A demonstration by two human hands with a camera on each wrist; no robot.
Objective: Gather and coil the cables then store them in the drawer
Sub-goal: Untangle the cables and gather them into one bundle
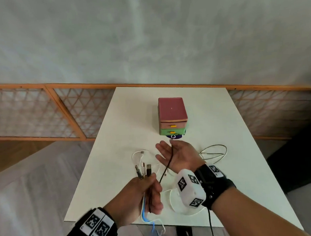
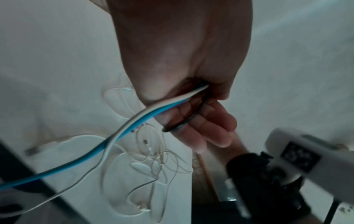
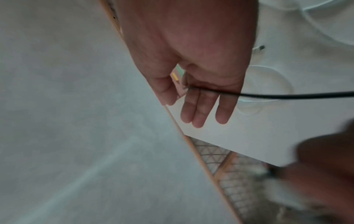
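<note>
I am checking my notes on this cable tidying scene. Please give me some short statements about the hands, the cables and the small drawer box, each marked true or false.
1. The left hand grips a bundle of cable plugs. True.
2. The right hand is a closed fist. False: its fingers are straight, with the thin black cable across the palm.
3. The small plastic drawer box with a maroon top stands on the white table. True.
4. All cables are off the table. False: a pale looped cable lies right of the right hand.
</note>
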